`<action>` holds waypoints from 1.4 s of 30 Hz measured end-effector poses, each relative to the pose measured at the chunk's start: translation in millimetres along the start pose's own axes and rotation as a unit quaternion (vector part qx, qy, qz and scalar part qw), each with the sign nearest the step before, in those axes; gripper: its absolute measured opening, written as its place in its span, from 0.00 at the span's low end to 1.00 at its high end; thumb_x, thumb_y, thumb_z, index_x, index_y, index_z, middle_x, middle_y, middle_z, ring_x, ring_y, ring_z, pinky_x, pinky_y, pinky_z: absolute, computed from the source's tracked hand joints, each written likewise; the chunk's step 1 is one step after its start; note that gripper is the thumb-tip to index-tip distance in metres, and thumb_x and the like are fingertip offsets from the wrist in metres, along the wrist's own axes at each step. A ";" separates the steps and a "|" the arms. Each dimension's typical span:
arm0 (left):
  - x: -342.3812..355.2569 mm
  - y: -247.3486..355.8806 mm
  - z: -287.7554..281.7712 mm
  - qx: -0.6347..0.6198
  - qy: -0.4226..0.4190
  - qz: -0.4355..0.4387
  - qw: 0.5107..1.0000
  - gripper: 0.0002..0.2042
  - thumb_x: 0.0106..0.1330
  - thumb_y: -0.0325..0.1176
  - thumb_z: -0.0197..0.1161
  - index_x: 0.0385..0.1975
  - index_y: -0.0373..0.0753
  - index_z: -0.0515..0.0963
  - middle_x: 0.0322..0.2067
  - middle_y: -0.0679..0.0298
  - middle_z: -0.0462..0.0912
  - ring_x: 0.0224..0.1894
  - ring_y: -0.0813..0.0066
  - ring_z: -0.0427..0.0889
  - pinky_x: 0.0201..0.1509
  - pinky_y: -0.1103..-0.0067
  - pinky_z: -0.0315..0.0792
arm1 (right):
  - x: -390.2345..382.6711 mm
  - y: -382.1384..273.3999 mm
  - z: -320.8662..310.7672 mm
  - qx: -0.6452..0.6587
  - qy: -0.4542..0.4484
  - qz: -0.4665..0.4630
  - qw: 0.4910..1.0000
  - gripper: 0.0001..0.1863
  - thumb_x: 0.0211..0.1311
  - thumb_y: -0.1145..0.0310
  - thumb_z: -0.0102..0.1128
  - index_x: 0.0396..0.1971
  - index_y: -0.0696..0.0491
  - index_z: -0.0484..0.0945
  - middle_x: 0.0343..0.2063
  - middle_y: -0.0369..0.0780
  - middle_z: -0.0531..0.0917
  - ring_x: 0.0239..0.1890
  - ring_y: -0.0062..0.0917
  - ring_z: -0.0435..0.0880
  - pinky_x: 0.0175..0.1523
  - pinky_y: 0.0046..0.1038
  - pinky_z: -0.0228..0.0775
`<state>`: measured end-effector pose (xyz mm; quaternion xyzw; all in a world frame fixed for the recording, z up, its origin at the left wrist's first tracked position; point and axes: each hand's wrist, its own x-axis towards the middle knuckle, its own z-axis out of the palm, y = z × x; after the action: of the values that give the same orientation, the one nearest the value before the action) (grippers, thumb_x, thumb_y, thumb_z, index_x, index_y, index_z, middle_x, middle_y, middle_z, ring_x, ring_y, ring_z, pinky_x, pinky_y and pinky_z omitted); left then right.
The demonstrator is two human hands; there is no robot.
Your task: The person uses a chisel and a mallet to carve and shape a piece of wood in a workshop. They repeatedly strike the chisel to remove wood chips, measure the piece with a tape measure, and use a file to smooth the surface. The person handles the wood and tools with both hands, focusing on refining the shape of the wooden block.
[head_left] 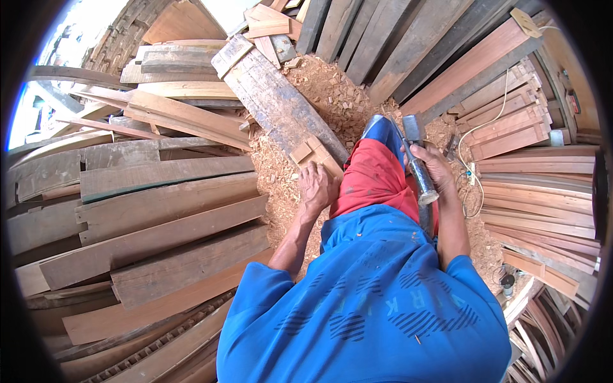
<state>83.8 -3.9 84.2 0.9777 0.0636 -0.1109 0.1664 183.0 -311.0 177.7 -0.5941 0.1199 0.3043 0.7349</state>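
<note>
The long, weathered grey-brown wooden plank bench (281, 105), the landmark here, looks stiff and heavy, its worn top dusted with debris; if lifted, it would be best taken by both long edges. Lying on its near end, the flat, pale-brown wooden piece (327, 159) seems rigid, light and dry enough not to slip, though it could split along the grain; the side edges look the best hold. Its face is smooth and bare, and a small, squarish tan wooden block (301, 153) sits at its left side. The person's left hand (317, 189) lies with fingers over the piece's near end; whether it pinches or merely presses cannot be told. Right of the bench's near end, the person's right hand (434, 167) is closed around a silver, rod-shaped metal tool (421, 177) with a flared, flat end. It is probably dense for its size, hard and rather slick, so mid-shaft suits the grip. Beyond the fingers shows a dull grey, blocky metal head (414, 128), perhaps a second tool's.
</note>
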 end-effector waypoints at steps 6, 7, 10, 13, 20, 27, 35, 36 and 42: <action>26.3 21.0 5.1 -0.083 -0.063 0.068 0.992 0.17 0.62 0.37 0.61 0.47 0.35 0.82 0.51 0.37 0.80 0.49 0.41 0.80 0.58 0.55 0.71 | 29.3 -16.7 -10.1 -0.113 -0.046 0.004 0.992 0.29 0.56 0.51 0.74 0.45 0.60 0.78 0.29 0.38 0.84 0.31 0.22 0.84 0.39 0.24 0.76; 32.0 23.6 -0.3 -0.130 -0.057 0.100 0.985 0.16 0.62 0.36 0.61 0.47 0.35 0.82 0.51 0.38 0.80 0.51 0.42 0.80 0.60 0.55 0.71 | 40.2 -20.3 -16.1 -0.125 -0.066 0.028 0.989 0.29 0.54 0.52 0.75 0.46 0.59 0.77 0.30 0.39 0.84 0.32 0.23 0.84 0.41 0.25 0.77; 31.1 35.8 -9.8 -0.299 -0.033 0.064 0.951 0.19 0.63 0.33 0.65 0.54 0.36 0.78 0.57 0.44 0.78 0.59 0.48 0.79 0.67 0.61 0.68 | 77.4 -18.4 -26.1 -0.109 -0.100 0.015 0.989 0.29 0.52 0.54 0.76 0.46 0.59 0.78 0.30 0.40 0.84 0.33 0.23 0.85 0.41 0.26 0.77; 9.7 39.4 7.7 -0.274 0.068 0.022 0.959 0.30 0.64 0.36 0.69 0.65 0.37 0.69 0.65 0.44 0.69 0.68 0.47 0.70 0.74 0.61 0.61 | 121.7 -11.3 -50.9 -0.201 -0.116 0.000 0.973 0.26 0.48 0.61 0.75 0.44 0.60 0.79 0.33 0.40 0.85 0.34 0.23 0.84 0.44 0.28 0.77; -72.2 41.8 67.4 -0.162 0.030 -0.409 0.898 0.43 0.64 0.53 0.68 0.70 0.28 0.61 0.67 0.40 0.66 0.71 0.42 0.62 0.76 0.57 0.55 | 155.3 -8.5 -126.6 -0.368 -0.181 0.019 0.912 0.19 0.47 0.68 0.73 0.41 0.57 0.83 0.30 0.34 0.84 0.34 0.20 0.80 0.43 0.28 0.75; -94.8 120.8 120.7 -0.129 0.000 -0.534 0.836 0.65 0.54 0.68 0.69 0.76 0.25 0.38 0.68 0.33 0.59 0.69 0.36 0.62 0.74 0.53 0.56 | 173.2 -20.7 -167.7 -0.427 -0.218 0.130 0.868 0.23 0.45 0.70 0.75 0.44 0.59 0.81 0.36 0.38 0.85 0.36 0.24 0.83 0.43 0.30 0.78; -72.0 141.9 99.4 -0.114 0.042 -0.593 0.796 0.68 0.41 0.55 0.82 0.76 0.34 0.40 0.63 0.40 0.65 0.65 0.40 0.65 0.69 0.52 0.60 | 243.4 -38.2 -87.3 -0.551 -0.299 0.042 0.778 0.21 0.47 0.64 0.75 0.41 0.59 0.83 0.34 0.41 0.85 0.37 0.28 0.83 0.45 0.33 0.76; -73.8 140.6 98.8 -0.132 0.043 -0.588 0.797 0.68 0.41 0.54 0.82 0.76 0.35 0.41 0.63 0.41 0.66 0.65 0.40 0.65 0.69 0.52 0.60 | 255.7 -33.4 -75.7 -0.559 -0.313 0.016 0.768 0.19 0.50 0.66 0.74 0.40 0.59 0.82 0.32 0.38 0.84 0.35 0.25 0.81 0.42 0.31 0.76; -128.8 130.6 103.3 -0.409 0.138 -0.421 0.798 0.67 0.36 0.51 0.85 0.77 0.36 0.48 0.69 0.43 0.64 0.72 0.41 0.61 0.77 0.63 0.58 | 265.1 -50.5 38.3 -0.551 -0.342 0.022 0.761 0.17 0.50 0.61 0.75 0.29 0.59 0.82 0.26 0.34 0.80 0.26 0.20 0.75 0.33 0.31 0.72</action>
<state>-39.9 -172.5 60.5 0.7008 0.5306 0.0025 0.4769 414.1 -199.5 85.7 -0.7501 -0.3146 0.5174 0.2659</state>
